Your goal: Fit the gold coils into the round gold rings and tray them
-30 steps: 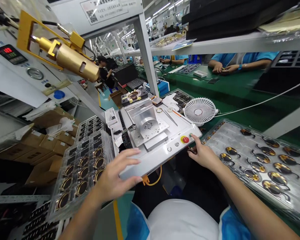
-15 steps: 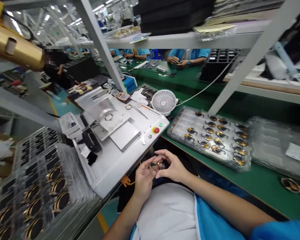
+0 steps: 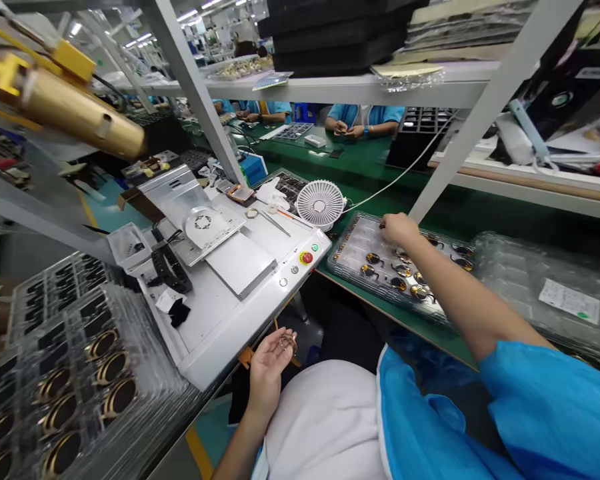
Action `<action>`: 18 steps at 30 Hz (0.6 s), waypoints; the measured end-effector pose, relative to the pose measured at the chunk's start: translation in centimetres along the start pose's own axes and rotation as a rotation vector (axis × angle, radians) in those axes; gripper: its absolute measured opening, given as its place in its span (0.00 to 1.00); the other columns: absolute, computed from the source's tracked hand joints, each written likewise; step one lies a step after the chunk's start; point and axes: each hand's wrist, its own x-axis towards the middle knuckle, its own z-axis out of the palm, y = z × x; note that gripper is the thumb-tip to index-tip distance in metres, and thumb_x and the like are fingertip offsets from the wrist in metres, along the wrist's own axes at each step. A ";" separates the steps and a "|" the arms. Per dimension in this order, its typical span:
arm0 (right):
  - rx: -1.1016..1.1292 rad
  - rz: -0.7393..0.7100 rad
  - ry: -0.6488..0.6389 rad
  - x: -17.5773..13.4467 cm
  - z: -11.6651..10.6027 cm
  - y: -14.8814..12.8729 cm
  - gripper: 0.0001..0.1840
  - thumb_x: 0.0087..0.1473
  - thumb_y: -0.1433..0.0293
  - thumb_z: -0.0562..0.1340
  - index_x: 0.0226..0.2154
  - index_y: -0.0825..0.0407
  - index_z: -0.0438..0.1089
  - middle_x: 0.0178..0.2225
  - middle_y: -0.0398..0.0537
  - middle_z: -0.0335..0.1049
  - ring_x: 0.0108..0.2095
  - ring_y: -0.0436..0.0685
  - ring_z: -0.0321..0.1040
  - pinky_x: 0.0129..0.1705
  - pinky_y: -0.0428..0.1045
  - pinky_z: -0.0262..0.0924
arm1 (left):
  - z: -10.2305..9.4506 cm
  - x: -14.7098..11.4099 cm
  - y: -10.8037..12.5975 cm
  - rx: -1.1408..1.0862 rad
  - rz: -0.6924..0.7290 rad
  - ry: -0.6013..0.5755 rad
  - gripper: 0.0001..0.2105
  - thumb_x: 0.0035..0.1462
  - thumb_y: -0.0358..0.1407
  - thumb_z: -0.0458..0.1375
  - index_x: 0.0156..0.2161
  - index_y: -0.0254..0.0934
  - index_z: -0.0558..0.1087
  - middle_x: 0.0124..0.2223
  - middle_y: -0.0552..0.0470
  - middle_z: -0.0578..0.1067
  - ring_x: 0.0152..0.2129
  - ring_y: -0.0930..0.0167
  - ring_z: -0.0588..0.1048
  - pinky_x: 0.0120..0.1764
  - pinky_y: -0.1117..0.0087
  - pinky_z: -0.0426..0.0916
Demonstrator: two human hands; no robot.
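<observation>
Left hand (image 3: 269,360) near lap — thumb and fingers closed on small metallic ring (image 3: 289,343). Right hand (image 3: 400,231) over far side of clear plastic tray (image 3: 364,233) of round dark-and-amber parts (image 3: 373,258); whether fingers pinch anything, cannot tell. White fan (image 3: 321,203) — just beyond tray's left end.

A factory (stacked part trays (image 3: 147,360), co-workers (image 3: 389,115) along a green bench (image 3: 363,159)).
</observation>
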 end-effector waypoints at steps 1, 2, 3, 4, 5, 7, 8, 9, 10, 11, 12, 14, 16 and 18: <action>-0.023 0.005 -0.011 0.7 -0.1 0.4 0.07 0.55 0.71 0.69 0.38 0.56 0.76 0.40 0.63 0.76 0.50 0.74 0.72 0.52 0.65 0.65 | -0.3 -0.2 -0.2 -0.002 0.005 0.005 0.22 0.48 0.40 0.76 0.49 0.39 0.81 0.50 0.43 0.83 0.50 0.59 0.81 0.56 0.57 0.74; -0.040 -0.002 -0.021 1.2 -0.2 0.7 0.06 0.54 0.69 0.70 0.35 0.54 0.76 0.37 0.62 0.76 0.49 0.74 0.72 0.52 0.64 0.65 | -0.6 -0.4 -0.4 -0.006 0.009 0.008 0.21 0.49 0.40 0.75 0.49 0.38 0.81 0.49 0.43 0.83 0.51 0.60 0.81 0.57 0.58 0.74; -0.053 -0.015 -0.027 1.5 -0.1 0.9 0.07 0.55 0.67 0.70 0.33 0.54 0.76 0.35 0.62 0.75 0.49 0.74 0.72 0.51 0.64 0.64 | -0.8 -0.6 -0.6 -0.012 0.013 0.010 0.21 0.50 0.39 0.75 0.49 0.38 0.80 0.49 0.43 0.83 0.51 0.60 0.81 0.56 0.59 0.74; -0.063 -0.029 -0.028 1.7 -0.1 1.0 0.09 0.56 0.64 0.69 0.30 0.53 0.75 0.34 0.63 0.74 0.48 0.74 0.72 0.51 0.64 0.64 | -0.8 -0.7 -0.7 -0.020 0.016 0.011 0.20 0.50 0.38 0.75 0.48 0.38 0.80 0.49 0.43 0.83 0.50 0.61 0.81 0.56 0.60 0.74; -0.068 -0.044 -0.024 1.8 -0.1 1.0 0.11 0.56 0.63 0.69 0.29 0.53 0.75 0.33 0.64 0.74 0.48 0.75 0.72 0.50 0.64 0.64 | -0.9 -0.8 -0.7 -0.028 0.017 0.008 0.20 0.50 0.38 0.75 0.48 0.38 0.80 0.49 0.44 0.83 0.50 0.62 0.82 0.55 0.61 0.74; -0.067 -0.064 -0.003 1.7 -0.2 1.1 0.13 0.56 0.62 0.69 0.26 0.53 0.74 0.31 0.65 0.73 0.49 0.78 0.73 0.50 0.66 0.63 | -0.8 -0.9 -0.6 -0.040 0.021 -0.003 0.20 0.50 0.37 0.75 0.48 0.37 0.80 0.48 0.44 0.83 0.49 0.62 0.82 0.55 0.61 0.74; -0.059 -0.069 0.011 1.5 -0.3 1.2 0.13 0.55 0.62 0.69 0.25 0.52 0.73 0.30 0.65 0.73 0.48 0.79 0.73 0.50 0.67 0.64 | -0.7 -1.0 -0.6 -0.043 0.023 -0.013 0.20 0.50 0.36 0.75 0.48 0.37 0.80 0.48 0.44 0.83 0.49 0.62 0.82 0.55 0.61 0.74; -0.035 -0.075 0.028 1.2 -0.4 1.2 0.12 0.55 0.63 0.69 0.25 0.52 0.73 0.30 0.65 0.73 0.48 0.81 0.73 0.50 0.68 0.64 | -0.7 -1.0 -0.4 -0.046 0.024 -0.024 0.20 0.50 0.36 0.75 0.48 0.37 0.79 0.48 0.44 0.83 0.49 0.62 0.82 0.55 0.61 0.74; 0.001 -0.081 0.042 0.6 -0.4 1.2 0.11 0.55 0.63 0.69 0.26 0.51 0.74 0.29 0.65 0.74 0.47 0.82 0.73 0.49 0.68 0.65 | -0.6 -1.0 -0.3 -0.048 0.021 -0.037 0.20 0.50 0.36 0.75 0.48 0.37 0.79 0.48 0.44 0.83 0.48 0.62 0.82 0.55 0.60 0.74; 0.050 -0.093 0.049 -0.1 -0.3 1.0 0.09 0.56 0.64 0.68 0.28 0.52 0.75 0.30 0.64 0.75 0.46 0.81 0.74 0.48 0.68 0.66 | -0.5 -1.1 -0.1 -0.050 0.015 -0.052 0.20 0.50 0.36 0.75 0.48 0.37 0.79 0.48 0.44 0.83 0.48 0.62 0.82 0.54 0.60 0.74; 0.104 -0.108 0.042 -1.1 -0.1 0.8 0.08 0.57 0.64 0.66 0.32 0.52 0.76 0.31 0.64 0.77 0.45 0.79 0.76 0.47 0.66 0.68 | -0.3 -1.0 0.1 -0.051 0.006 -0.069 0.20 0.50 0.37 0.75 0.48 0.37 0.79 0.48 0.44 0.83 0.48 0.61 0.82 0.54 0.60 0.75; 0.218 -0.159 -0.016 -3.8 0.7 -0.3 0.12 0.61 0.64 0.63 0.42 0.53 0.78 0.33 0.60 0.79 0.39 0.70 0.78 0.42 0.61 0.72 | 0.3 -0.9 0.8 -0.050 -0.011 -0.121 0.20 0.50 0.36 0.75 0.48 0.38 0.79 0.48 0.44 0.83 0.48 0.61 0.82 0.53 0.61 0.75; 0.388 -0.265 -0.126 -7.3 2.0 -2.0 0.18 0.62 0.61 0.63 0.49 0.52 0.77 0.35 0.55 0.81 0.33 0.62 0.78 0.38 0.56 0.73 | 1.3 -0.6 1.6 -0.049 -0.013 -0.207 0.22 0.49 0.35 0.76 0.49 0.39 0.79 0.50 0.44 0.82 0.47 0.62 0.82 0.50 0.62 0.76; 0.653 -0.428 -0.240 -11.2 3.3 -4.2 0.20 0.60 0.58 0.65 0.49 0.51 0.79 0.37 0.53 0.81 0.30 0.59 0.77 0.35 0.55 0.75 | 2.4 -0.1 2.7 -0.053 -0.006 -0.327 0.25 0.47 0.35 0.76 0.52 0.41 0.78 0.57 0.42 0.79 0.46 0.61 0.82 0.48 0.63 0.76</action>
